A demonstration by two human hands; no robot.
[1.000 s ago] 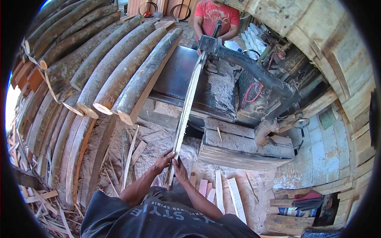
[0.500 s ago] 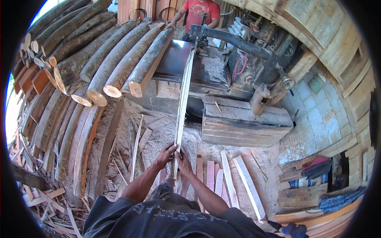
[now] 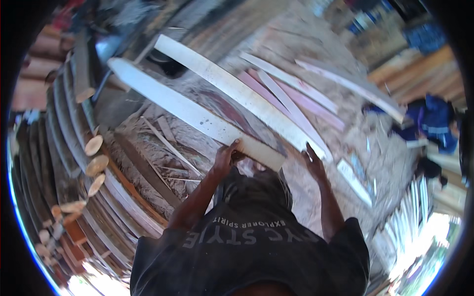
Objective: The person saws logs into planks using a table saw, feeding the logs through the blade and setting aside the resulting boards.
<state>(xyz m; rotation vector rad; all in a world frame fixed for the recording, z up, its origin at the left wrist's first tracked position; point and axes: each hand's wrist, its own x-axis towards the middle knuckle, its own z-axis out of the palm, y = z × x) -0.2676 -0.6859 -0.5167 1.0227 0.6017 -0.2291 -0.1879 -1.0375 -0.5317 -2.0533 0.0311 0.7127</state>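
Observation:
My left hand [image 3: 228,155] is closed on the near part of a long pale wooden board [image 3: 197,116], its thumb on top. Rough edges and a few dark spots mark this board, which points away to the upper left. A second long pale board [image 3: 232,89] lies roughly parallel on its right, with a gap between the two. At that board's near end my right hand [image 3: 314,164] grips the edge, fingertips showing at its side. The far ends of both boards reach over the sawdust-covered ground. Motion blurs part of the view.
Several narrow boards, among them a pinkish plank [image 3: 316,106] and a pale plank [image 3: 353,91], lie on the ground ahead and right. Stacked logs [image 3: 96,165] fill the left. A dark blue cloth-like shape [image 3: 434,121] is at the right, beside more stacked timber.
My view has swung right, away from the saw machine and the co-worker. The narrow piece both hands held together now shows as two separate boards, one in each hand.

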